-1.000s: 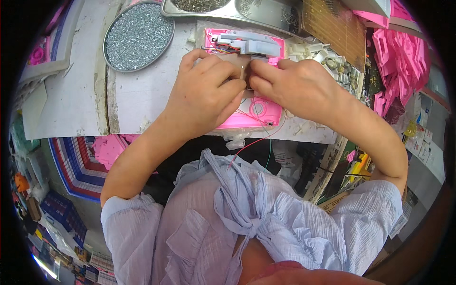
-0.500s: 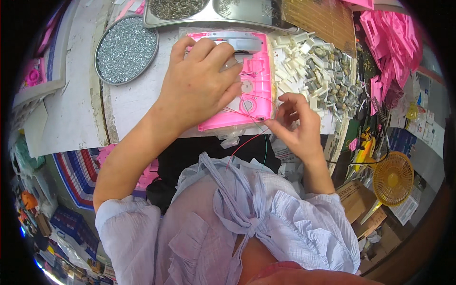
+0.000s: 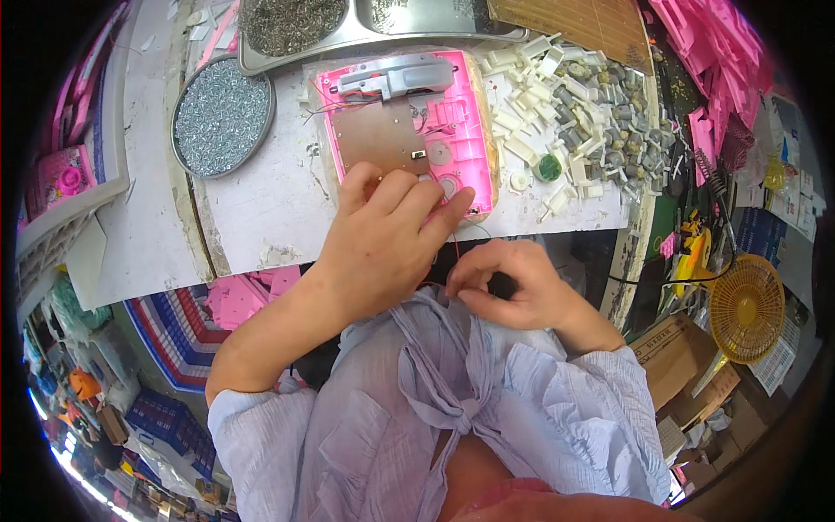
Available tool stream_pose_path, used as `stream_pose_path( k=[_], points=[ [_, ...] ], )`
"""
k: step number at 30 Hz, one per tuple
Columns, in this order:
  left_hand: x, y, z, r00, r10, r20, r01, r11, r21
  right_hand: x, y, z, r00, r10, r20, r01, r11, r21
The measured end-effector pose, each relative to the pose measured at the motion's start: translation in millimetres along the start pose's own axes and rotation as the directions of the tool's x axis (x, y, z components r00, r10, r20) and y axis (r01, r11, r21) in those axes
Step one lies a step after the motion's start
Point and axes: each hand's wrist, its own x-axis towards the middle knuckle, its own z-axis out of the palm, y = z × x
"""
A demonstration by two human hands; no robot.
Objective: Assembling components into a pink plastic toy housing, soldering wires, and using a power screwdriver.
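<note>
A pink plastic housing point(image 3: 477, 165) lies on the workbench with a grey handle-shaped part point(image 3: 396, 76) across its far end. Over its left half sits a brown circuit board point(image 3: 378, 135) bearing a small switch point(image 3: 418, 156). My left hand point(image 3: 383, 230) is bent over the board's near edge, its fingertips partly hidden, the thumb pointing toward the housing's near right corner. Just off the bench edge, in front of my chest, my right hand point(image 3: 513, 283) pinches a thin red wire point(image 3: 457, 250) that runs down from the housing.
Left of the housing stands a round dish of silver screws point(image 3: 222, 117). A metal tray point(image 3: 374, 39) lies behind. White plastic pieces and grey parts point(image 3: 583, 122) are heaped at the right. A soldering iron, its stand point(image 3: 694, 257) and a yellow fan point(image 3: 745, 309) are farther right.
My left hand has moved nearer, uncovering the grey part and the brown board. My right hand has left the housing's corner and come toward my chest with the wire.
</note>
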Motion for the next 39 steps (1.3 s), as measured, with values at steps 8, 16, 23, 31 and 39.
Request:
stream_pose_path(
  k=[8,16,23,31,39],
  points=[
    [-14,-13,14,0.984,0.070,-0.163,-0.064,0.997,0.041,12,-4,-42,0.965,-0.034,-0.260,-0.076,0.912,-0.403],
    [-57,-25,5,0.962,0.009,-0.274,-0.002,1.000,0.025,69,14,-12,0.918,-0.353,0.180,0.363,0.567,-0.739],
    [-91,-10,0,0.923,-0.356,0.147,0.345,0.934,0.096,79,17,30,0.901,-0.417,0.120,0.348,0.528,-0.775],
    [-100,2,9,0.932,-0.191,0.309,0.242,0.961,-0.134,80,20,41,0.913,-0.392,0.118,0.327,0.525,-0.786],
    [-58,-43,-5,0.974,-0.180,-0.139,0.124,0.932,-0.342,79,14,41,0.943,-0.316,0.101,0.244,0.455,-0.857]
  ],
)
